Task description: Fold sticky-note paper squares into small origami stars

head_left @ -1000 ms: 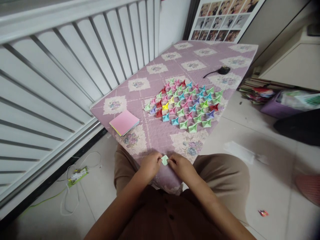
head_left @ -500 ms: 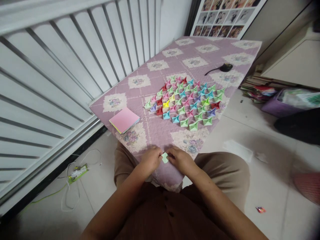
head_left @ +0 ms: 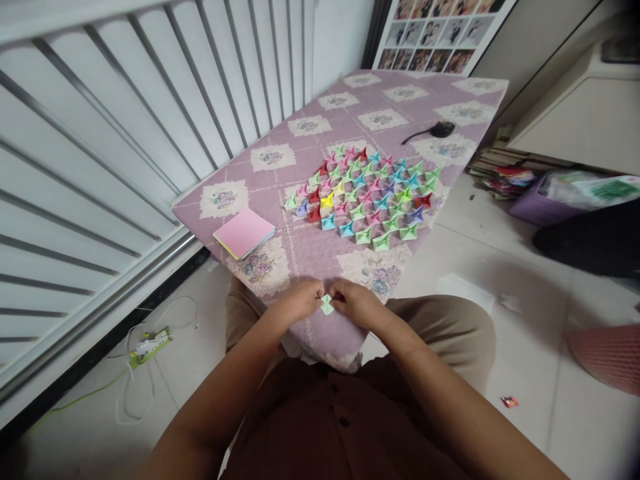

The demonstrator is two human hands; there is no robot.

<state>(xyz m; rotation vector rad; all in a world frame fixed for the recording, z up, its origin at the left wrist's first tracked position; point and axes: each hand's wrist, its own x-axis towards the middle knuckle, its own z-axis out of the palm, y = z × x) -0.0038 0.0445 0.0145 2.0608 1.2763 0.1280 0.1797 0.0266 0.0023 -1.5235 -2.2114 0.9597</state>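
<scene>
2 hands, left (head_left: 303, 299) and right (head_left: 354, 301), nearly closed, pinching green paper (head_left: 327, 305).

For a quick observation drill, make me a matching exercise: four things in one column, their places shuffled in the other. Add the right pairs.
Things
1. Pink-topped paper pile
2. Small light green paper
3. Black object with a thin tail
4. Power strip

Places
A. On the floor, left of the table
B. Between the left hand and the right hand
C. On the tablecloth, left of the rows of folded pieces
D. On the tablecloth, beyond the rows of folded pieces

Right pairs: 1-C, 2-B, 3-D, 4-A
</scene>
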